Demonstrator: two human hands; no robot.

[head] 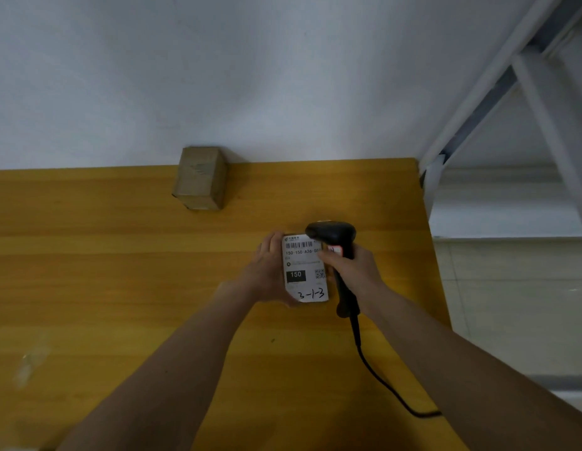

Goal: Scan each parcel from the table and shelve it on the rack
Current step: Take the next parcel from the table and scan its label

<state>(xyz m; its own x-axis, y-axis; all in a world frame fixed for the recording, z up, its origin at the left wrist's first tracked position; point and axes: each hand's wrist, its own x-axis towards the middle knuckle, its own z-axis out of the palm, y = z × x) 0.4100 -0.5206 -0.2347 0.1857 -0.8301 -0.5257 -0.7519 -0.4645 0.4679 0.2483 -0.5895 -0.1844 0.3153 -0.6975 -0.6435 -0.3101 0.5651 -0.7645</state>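
Note:
A small parcel [304, 271] with a white shipping label, a barcode, "150" and handwritten "3-1-3", sits over the yellow wooden table [120, 271]. My left hand [266, 271] grips its left side. My right hand [351, 271] holds a black corded barcode scanner [335, 236] by the handle, its head over the label's top right corner near the barcode. A second parcel, a plain brown cardboard box [200, 179], stands at the table's far edge against the wall.
A white metal rack frame [497, 102] rises at the right, just beyond the table's right edge. The scanner's black cable [384, 382] trails down over the table's right side. A pale wall runs behind the table.

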